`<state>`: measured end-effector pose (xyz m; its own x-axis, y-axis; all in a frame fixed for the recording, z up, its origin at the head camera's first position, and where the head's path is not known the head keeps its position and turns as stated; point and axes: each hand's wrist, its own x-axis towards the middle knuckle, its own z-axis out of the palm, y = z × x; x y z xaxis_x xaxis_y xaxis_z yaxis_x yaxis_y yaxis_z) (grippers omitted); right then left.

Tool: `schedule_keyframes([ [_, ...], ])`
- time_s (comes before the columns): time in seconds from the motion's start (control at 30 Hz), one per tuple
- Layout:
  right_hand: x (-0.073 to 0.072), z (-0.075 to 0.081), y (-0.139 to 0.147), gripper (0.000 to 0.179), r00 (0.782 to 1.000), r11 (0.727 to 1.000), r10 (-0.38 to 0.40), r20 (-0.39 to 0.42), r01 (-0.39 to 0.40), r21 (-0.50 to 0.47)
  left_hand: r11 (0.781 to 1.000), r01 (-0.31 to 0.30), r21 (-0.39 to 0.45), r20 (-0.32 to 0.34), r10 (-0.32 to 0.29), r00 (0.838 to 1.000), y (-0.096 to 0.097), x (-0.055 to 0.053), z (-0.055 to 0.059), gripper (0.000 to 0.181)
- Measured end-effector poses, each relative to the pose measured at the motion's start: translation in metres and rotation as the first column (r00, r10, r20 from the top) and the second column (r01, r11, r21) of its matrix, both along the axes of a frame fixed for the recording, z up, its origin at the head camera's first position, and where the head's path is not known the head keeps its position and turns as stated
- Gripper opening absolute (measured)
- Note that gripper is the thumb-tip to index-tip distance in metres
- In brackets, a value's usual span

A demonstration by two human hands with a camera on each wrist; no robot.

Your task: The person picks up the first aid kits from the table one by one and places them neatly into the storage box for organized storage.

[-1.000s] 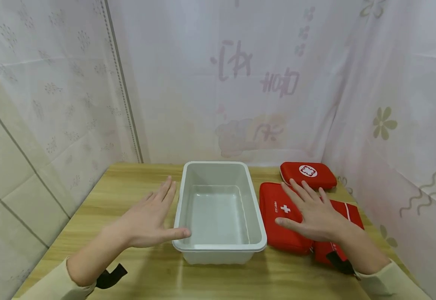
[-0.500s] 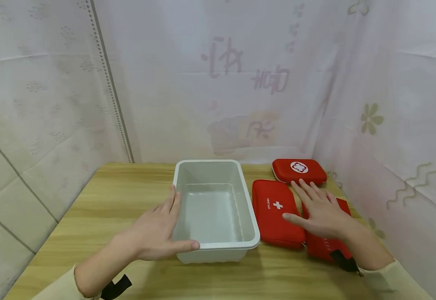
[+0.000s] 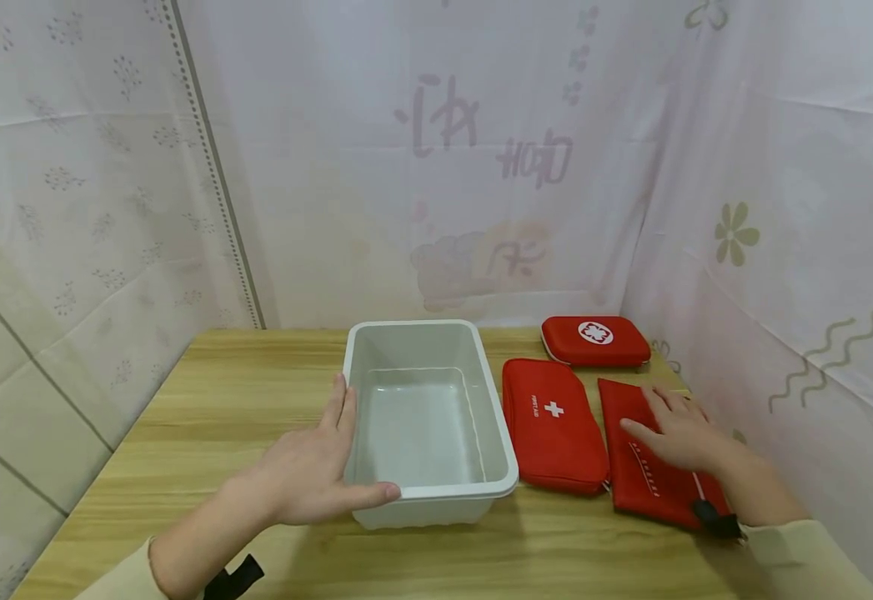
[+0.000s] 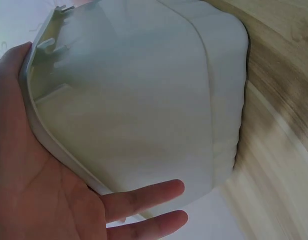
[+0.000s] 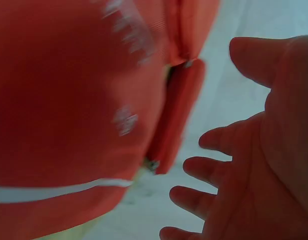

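My left hand (image 3: 308, 475) touches the near left corner of a pale grey plastic basin (image 3: 436, 511), thumb and fingers stretched out along its rim. In the left wrist view the palm lies against the rim, and two straight fingers extend beside the basin's outer wall (image 4: 139, 110). On the right, my right hand (image 3: 687, 433) is spread low over a flat red pouch (image 3: 654, 483) with small white lettering and a white stripe. The right wrist view has the fingers straight, pointing toward the pouch, holding nothing.
A red first aid pouch (image 3: 552, 450) with a white cross lies between the basin and the flat pouch. Behind them is a red zipped case (image 3: 609, 354) with a round white emblem. Patterned curtains (image 3: 316, 208) enclose the wooden table (image 3: 241, 400).
My right hand has moved right and down to the flat red pouch, uncovering the first aid pouch. My left hand has come onto the basin's corner. The head view has shifted slightly.
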<state>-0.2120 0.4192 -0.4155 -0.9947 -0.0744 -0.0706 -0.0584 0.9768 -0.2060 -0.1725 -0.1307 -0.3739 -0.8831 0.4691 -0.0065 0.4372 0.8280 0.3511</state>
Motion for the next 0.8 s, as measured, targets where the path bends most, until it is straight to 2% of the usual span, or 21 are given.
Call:
schedule_keyframes([
  [0.17,-0.004,-0.015,0.020,0.101,0.999,0.998,-0.003,0.045,0.000,0.055,1.000,-0.011,-0.007,0.006,0.011,1.000,0.001,0.000,0.000,0.151],
  [0.3,-0.007,-0.026,0.030,0.105,0.993,0.999,-0.019,0.114,0.014,0.043,1.000,-0.012,-0.010,0.004,0.012,1.000,0.001,0.000,-0.001,0.151],
  [0.47,-0.005,-0.025,0.029,0.106,0.983,1.000,-0.025,0.183,0.021,0.023,1.000,-0.010,-0.014,-0.004,0.010,1.000,0.001,-0.001,-0.003,0.148],
  [0.8,-0.001,-0.028,0.031,0.107,0.977,0.998,-0.046,0.208,0.037,0.046,1.000,-0.017,-0.016,0.006,0.017,1.000,0.001,-0.001,-0.004,0.148],
])
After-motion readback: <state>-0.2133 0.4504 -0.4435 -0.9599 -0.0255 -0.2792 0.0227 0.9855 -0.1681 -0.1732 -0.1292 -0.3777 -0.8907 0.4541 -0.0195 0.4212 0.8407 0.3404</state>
